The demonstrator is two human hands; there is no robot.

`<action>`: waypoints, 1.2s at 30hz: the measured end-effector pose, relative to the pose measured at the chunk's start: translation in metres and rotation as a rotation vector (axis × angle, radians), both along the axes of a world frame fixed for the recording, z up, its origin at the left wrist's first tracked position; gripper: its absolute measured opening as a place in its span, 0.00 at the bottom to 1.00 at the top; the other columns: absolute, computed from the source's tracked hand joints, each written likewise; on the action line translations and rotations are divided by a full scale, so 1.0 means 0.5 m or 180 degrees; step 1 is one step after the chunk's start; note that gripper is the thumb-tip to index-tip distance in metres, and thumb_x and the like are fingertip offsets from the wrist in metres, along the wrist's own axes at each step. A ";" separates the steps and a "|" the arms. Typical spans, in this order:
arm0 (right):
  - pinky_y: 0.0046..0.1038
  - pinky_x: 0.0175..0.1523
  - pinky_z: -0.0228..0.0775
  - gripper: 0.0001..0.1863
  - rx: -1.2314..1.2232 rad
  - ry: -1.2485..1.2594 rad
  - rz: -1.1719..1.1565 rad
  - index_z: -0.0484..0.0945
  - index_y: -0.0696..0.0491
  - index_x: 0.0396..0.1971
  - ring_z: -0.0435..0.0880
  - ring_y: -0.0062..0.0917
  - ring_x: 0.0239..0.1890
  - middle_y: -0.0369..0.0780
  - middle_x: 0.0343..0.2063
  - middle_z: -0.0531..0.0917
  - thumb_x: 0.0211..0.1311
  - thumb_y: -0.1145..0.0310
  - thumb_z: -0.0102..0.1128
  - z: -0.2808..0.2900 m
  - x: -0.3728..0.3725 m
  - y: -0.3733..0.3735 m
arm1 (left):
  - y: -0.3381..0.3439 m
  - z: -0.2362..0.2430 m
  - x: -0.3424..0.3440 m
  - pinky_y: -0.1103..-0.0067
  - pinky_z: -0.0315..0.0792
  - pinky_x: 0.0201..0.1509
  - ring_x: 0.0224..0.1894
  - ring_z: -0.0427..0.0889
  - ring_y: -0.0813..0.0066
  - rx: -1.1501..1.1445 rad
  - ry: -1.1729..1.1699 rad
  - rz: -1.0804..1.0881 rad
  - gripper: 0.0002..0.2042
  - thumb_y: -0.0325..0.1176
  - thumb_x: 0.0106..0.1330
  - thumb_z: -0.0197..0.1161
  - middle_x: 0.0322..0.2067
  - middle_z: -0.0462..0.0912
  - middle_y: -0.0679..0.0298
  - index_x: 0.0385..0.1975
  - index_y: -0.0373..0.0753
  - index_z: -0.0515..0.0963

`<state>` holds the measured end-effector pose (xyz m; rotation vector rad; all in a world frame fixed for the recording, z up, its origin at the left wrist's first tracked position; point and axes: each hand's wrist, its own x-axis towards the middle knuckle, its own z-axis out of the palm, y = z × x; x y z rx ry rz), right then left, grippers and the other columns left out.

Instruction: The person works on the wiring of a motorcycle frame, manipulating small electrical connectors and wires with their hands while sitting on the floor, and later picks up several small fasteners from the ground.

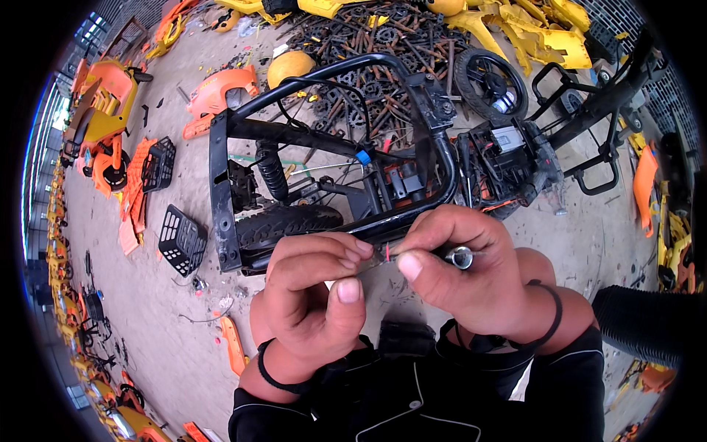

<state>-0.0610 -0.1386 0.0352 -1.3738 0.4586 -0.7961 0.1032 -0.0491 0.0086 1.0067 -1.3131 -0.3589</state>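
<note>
In front of my chest, both hands are raised close together. My left hand is closed, its curled fingertips at a small thin piece with a pinkish-red mark, too small to name. The thumb and forefinger of my right hand pinch toward the same piece from the other side. A shiny metal socket wrench end sticks out of my right hand, its shaft hidden by the fingers. Just beyond lies a black scooter frame on its side, with a tyre and a spring shock absorber.
Black battery-like parts with cables lie right of the frame. Behind it is a heap of rusty metal parts and a loose wheel. Black plastic baskets and orange panels lie left. Yellow panels pile up far right.
</note>
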 end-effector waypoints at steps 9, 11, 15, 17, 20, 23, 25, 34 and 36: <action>0.17 0.35 0.72 0.05 -0.0612 0.0047 -0.0135 0.82 0.58 0.35 0.81 0.13 0.30 0.35 0.28 0.84 0.60 0.77 0.69 -0.007 0.009 -0.004 | 0.003 0.018 0.004 0.76 0.78 0.42 0.39 0.83 0.63 0.0151 -0.1137 0.0554 0.17 0.26 0.56 0.71 0.39 0.83 0.53 0.45 0.30 0.77; 0.18 0.34 0.72 0.05 -0.0711 0.0076 -0.0099 0.82 0.58 0.35 0.82 0.14 0.30 0.35 0.28 0.84 0.60 0.77 0.69 -0.003 0.008 -0.004 | 0.003 0.019 0.004 0.76 0.78 0.41 0.37 0.84 0.63 0.0162 -0.1247 0.0618 0.16 0.24 0.55 0.71 0.38 0.84 0.54 0.43 0.31 0.78; 0.18 0.34 0.72 0.05 -0.0850 0.0158 -0.0136 0.81 0.58 0.34 0.82 0.16 0.29 0.36 0.27 0.84 0.59 0.77 0.69 -0.003 0.005 -0.007 | -0.002 0.019 -0.001 0.77 0.78 0.39 0.36 0.86 0.65 0.0224 -0.1271 0.0729 0.13 0.21 0.55 0.71 0.36 0.86 0.56 0.40 0.33 0.80; 0.19 0.33 0.72 0.06 -0.0879 0.0212 -0.0166 0.81 0.58 0.34 0.83 0.17 0.29 0.37 0.27 0.84 0.59 0.77 0.69 -0.005 0.003 -0.007 | -0.003 0.020 -0.003 0.77 0.78 0.40 0.36 0.86 0.65 0.0267 -0.1286 0.0757 0.13 0.20 0.54 0.71 0.36 0.86 0.56 0.39 0.34 0.80; 0.21 0.34 0.73 0.06 -0.0961 0.0344 -0.0144 0.81 0.58 0.34 0.83 0.19 0.28 0.38 0.27 0.84 0.58 0.76 0.70 -0.007 0.001 -0.012 | -0.004 0.019 -0.006 0.77 0.78 0.40 0.37 0.87 0.65 0.0311 -0.1365 0.0798 0.14 0.20 0.53 0.71 0.36 0.86 0.57 0.40 0.34 0.80; 0.23 0.34 0.73 0.07 -0.0936 0.0401 -0.0030 0.81 0.58 0.33 0.84 0.23 0.28 0.39 0.26 0.84 0.59 0.73 0.69 -0.008 -0.001 -0.016 | -0.008 0.017 -0.009 0.76 0.77 0.40 0.37 0.87 0.65 0.0287 -0.1421 0.0792 0.14 0.21 0.53 0.72 0.36 0.87 0.58 0.40 0.35 0.80; 0.24 0.34 0.73 0.07 -0.0969 0.0379 0.0022 0.81 0.58 0.33 0.84 0.25 0.28 0.39 0.25 0.84 0.60 0.71 0.69 -0.013 -0.003 -0.016 | -0.011 0.019 -0.013 0.76 0.77 0.40 0.37 0.87 0.64 0.0292 -0.1468 0.0767 0.14 0.21 0.52 0.72 0.36 0.87 0.58 0.39 0.35 0.80; 0.30 0.27 0.65 0.07 -0.1475 0.0403 0.0096 0.79 0.57 0.29 0.77 0.31 0.22 0.40 0.20 0.78 0.63 0.70 0.65 -0.013 -0.009 -0.029 | -0.015 0.016 -0.018 0.76 0.74 0.37 0.34 0.85 0.66 0.0115 -0.1675 0.0857 0.14 0.24 0.51 0.74 0.34 0.85 0.62 0.38 0.37 0.80; 0.27 0.29 0.67 0.06 -0.1553 0.0425 0.0213 0.80 0.59 0.29 0.78 0.27 0.22 0.41 0.22 0.81 0.63 0.72 0.64 -0.011 -0.012 -0.032 | -0.015 0.017 -0.018 0.76 0.73 0.36 0.32 0.83 0.67 0.0088 -0.1664 0.0876 0.13 0.25 0.51 0.74 0.32 0.84 0.63 0.37 0.38 0.80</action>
